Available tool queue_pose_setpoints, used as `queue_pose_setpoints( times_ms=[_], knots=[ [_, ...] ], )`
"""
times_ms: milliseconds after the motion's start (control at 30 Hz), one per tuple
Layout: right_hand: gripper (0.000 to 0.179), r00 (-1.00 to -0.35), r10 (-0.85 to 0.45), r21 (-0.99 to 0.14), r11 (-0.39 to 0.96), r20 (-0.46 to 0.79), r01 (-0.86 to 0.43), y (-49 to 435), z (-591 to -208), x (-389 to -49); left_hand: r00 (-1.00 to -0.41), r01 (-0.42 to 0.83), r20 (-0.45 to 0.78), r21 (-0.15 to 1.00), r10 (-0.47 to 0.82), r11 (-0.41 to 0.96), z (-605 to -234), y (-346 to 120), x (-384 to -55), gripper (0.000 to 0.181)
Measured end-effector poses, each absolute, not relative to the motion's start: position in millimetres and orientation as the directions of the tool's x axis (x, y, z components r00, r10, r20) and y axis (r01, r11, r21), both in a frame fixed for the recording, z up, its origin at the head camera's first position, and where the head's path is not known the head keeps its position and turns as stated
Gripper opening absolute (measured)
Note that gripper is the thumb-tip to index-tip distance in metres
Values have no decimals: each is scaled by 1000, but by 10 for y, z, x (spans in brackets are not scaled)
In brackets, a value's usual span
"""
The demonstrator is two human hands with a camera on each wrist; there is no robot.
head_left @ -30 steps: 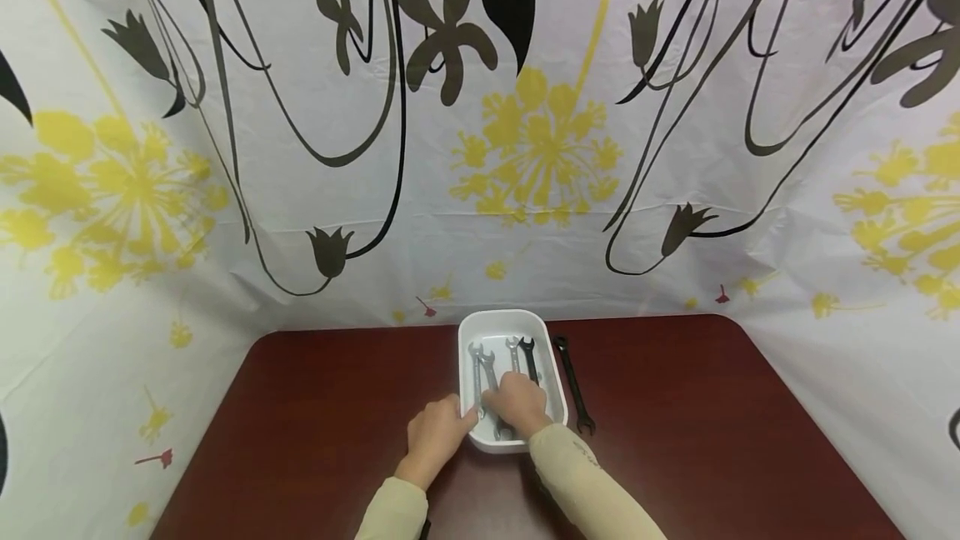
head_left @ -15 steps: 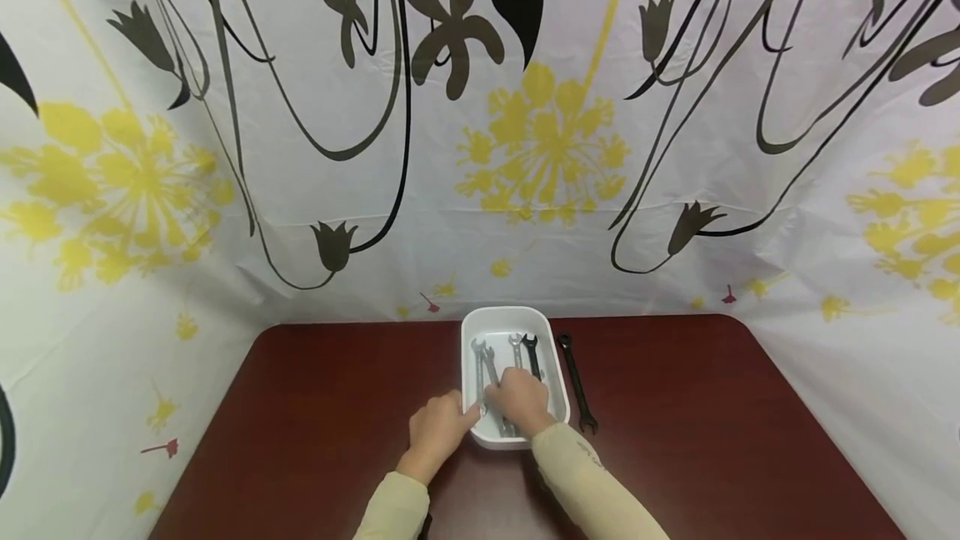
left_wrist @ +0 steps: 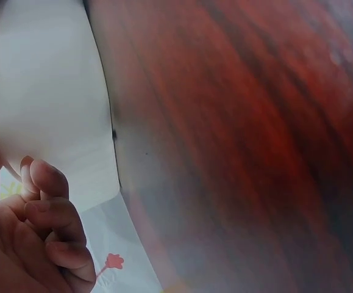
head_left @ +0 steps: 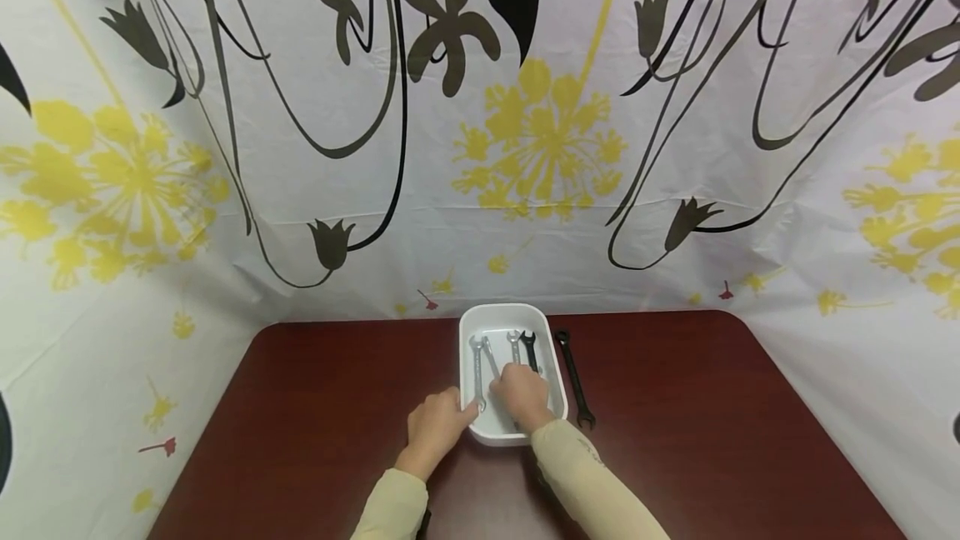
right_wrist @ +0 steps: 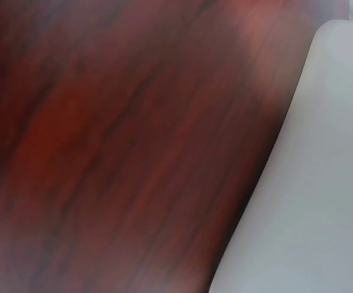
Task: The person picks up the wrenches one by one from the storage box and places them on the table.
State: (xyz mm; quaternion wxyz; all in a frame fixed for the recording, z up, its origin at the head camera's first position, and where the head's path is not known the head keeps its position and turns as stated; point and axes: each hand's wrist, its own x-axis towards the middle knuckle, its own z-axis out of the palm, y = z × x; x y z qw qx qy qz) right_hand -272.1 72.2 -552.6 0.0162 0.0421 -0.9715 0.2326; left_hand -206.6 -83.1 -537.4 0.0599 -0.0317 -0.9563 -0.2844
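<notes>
A white plastic tray [head_left: 555, 373] stands on the table, with several open-ended wrenches lying lengthwise in it. My left hand [head_left: 437, 426] grips the tray's near left wall, thumb over the rim; in the left wrist view its fingers [left_wrist: 66, 220] curl against the outside. Inside the tray, my right hand [head_left: 522, 394] holds a silver wrench [head_left: 491, 355], whose upper end leans left out of the fist. To its left lies another silver wrench [head_left: 478, 369]; beyond the knuckles show a silver wrench [head_left: 514, 346] and a black wrench [head_left: 530, 348], both partly hidden by the hand.
A longer black wrench [head_left: 574, 377] lies on the reddish-brown table [head_left: 675, 407], just right of the tray. Behind the table's far edge hangs a white patterned cloth [head_left: 420, 190]. The right wrist view shows only tabletop and the tray's outer wall [right_wrist: 310, 183].
The silver wrench in my right hand has turned, its upper end now seen edge-on and its lower end swung right, under the hand. The left hand keeps its grip on the tray.
</notes>
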Motion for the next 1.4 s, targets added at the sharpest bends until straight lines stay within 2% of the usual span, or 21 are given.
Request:
queue_pose_setpoints(
  times_ms=[300,967,1400],
  knots=[
    [34,-998,-44,-533,844,48,-63,753,-5530,-2681,-993,89,114,553,31,829,-5406,-820,-2048,32],
    [14,-997,15,-687,726,73,-39,833,-5471,-2710,-989,99,144,541,24,835,-5365,-794,-2013,32],
    [16,-996,51,-743,669,68,-17,891,-5277,-2736,-991,85,130,525,19,847,-5346,-808,-2038,31]
  ],
)
